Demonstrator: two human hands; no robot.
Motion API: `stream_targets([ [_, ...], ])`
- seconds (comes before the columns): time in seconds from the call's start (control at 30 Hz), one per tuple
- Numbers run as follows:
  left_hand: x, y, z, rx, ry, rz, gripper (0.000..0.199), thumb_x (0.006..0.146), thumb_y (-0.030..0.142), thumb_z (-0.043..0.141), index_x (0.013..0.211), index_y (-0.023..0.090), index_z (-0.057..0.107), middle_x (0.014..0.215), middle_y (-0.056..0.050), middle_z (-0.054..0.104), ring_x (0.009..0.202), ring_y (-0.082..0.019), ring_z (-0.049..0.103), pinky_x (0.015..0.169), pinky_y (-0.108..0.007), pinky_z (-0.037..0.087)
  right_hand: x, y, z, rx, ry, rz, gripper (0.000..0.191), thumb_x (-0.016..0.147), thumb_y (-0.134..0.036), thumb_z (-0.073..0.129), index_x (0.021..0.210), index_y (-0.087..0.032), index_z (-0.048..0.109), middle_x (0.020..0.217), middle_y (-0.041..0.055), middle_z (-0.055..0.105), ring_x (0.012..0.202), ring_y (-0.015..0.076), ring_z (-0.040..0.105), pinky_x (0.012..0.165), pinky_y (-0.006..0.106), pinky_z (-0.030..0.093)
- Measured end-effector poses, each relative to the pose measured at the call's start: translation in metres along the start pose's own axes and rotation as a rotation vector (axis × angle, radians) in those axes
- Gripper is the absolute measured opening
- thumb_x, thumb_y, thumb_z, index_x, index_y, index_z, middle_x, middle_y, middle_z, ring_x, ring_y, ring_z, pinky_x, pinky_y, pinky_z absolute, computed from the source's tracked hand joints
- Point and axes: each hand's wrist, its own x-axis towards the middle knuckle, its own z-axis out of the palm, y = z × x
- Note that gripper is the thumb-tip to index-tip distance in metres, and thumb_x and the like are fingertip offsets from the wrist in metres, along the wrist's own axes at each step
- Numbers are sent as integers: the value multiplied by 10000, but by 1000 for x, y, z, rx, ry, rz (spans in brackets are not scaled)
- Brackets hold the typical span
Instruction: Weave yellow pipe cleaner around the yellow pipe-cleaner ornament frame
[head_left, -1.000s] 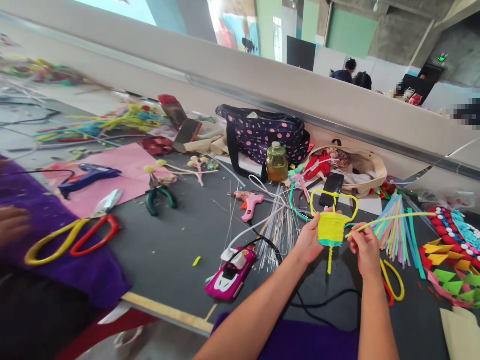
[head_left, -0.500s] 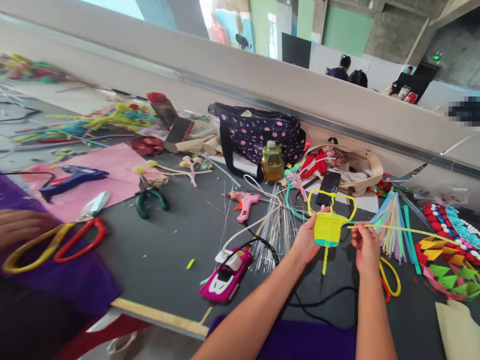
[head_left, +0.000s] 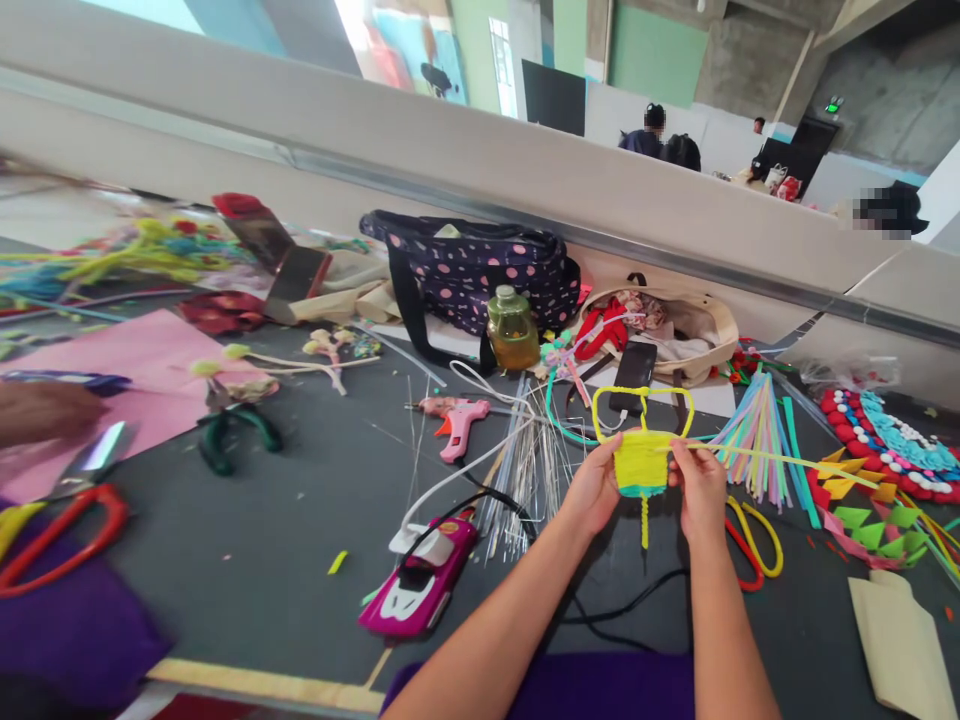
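Note:
Between my two hands is a yellow pipe-cleaner piece [head_left: 641, 462], tightly wound into a block with a teal lower edge. Two yellow loops rise from its top, and a twisted yellow stem hangs below. My left hand [head_left: 597, 488] is closed on its left side. At its right edge, my right hand [head_left: 699, 485] pinches a loose yellow pipe cleaner [head_left: 787, 460]. One end of that strand lies across the block's front; the other stretches away to the right. Scissors with red and yellow handles [head_left: 765, 545] lie beside my right wrist.
Bare wires [head_left: 517, 490], a pink glue gun [head_left: 457, 425] and a magenta car-shaped power strip [head_left: 424, 585] lie to the left. Pastel pipe cleaners [head_left: 757, 440] fan out at the right. A bottle [head_left: 512, 330] stands before a patterned bag [head_left: 472, 265]. Another person's hand [head_left: 49, 415] is far left.
My right hand has come in against the block, bringing the loose strand across its front. The view has swung right. At far left, the other person's hand has moved onto the blue glue gun.

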Motion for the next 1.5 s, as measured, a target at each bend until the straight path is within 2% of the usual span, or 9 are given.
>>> stream_targets([
  [0.2,1,2,-5,187,140,150,298,752,284,697,982,95,679,859,-116,729,730,-199,686,634,-259,513,2,1,-3,-37,15,-19,289,658,-420,750,783,-167,684,692,-4,601,533,87,476,407,185,364],
  [0.37,1,-4,-6,249,199,193,352,671,330,767,935,119,671,773,-66,709,611,-155,650,541,-228,469,2,-4,-5,-17,99,-63,274,647,-385,757,785,-171,657,677,-12,590,522,88,496,399,182,366],
  [0.53,-4,-8,1,284,116,214,362,651,328,776,928,148,627,794,-53,694,655,-168,647,584,-248,467,-3,-12,-3,35,87,-126,282,659,-347,771,830,-191,608,621,-41,589,494,87,522,406,178,392],
  [0.73,-6,-12,4,279,46,239,344,639,306,792,891,145,623,724,-36,665,612,-146,617,568,-230,429,-8,-16,1,51,84,-133,299,696,-416,739,830,-172,628,844,60,696,684,171,645,477,232,482],
  [0.93,-7,-14,4,260,64,251,327,648,317,787,887,147,642,725,-41,681,603,-149,618,583,-243,433,-1,-12,-11,-36,271,-260,235,705,-394,739,805,-185,697,769,12,668,575,105,549,467,209,416],
  [1.03,-8,-13,5,250,80,261,311,665,318,773,887,146,641,736,-49,692,615,-156,626,595,-248,444,3,-11,-16,16,347,-244,236,661,-376,770,807,-200,715,869,14,684,659,108,577,511,200,436],
  [1.1,-9,-12,6,239,83,270,312,674,322,765,897,146,635,741,-53,696,621,-159,630,599,-251,451,4,-9,-16,72,292,-136,257,622,-367,794,805,-202,721,917,22,692,727,131,610,546,209,467],
  [1.23,-10,-11,9,188,75,292,339,663,335,771,912,154,628,774,-60,704,654,-176,643,632,-274,476,0,-2,-7,140,73,83,277,591,-357,815,794,-191,726,798,21,700,684,156,626,587,267,507],
  [1.5,-11,-8,9,201,102,266,329,692,407,741,866,147,640,680,-13,633,550,-101,557,523,-197,403,0,10,-4,58,119,-50,274,594,-346,817,790,-179,724,779,17,702,730,167,621,706,300,502],
])
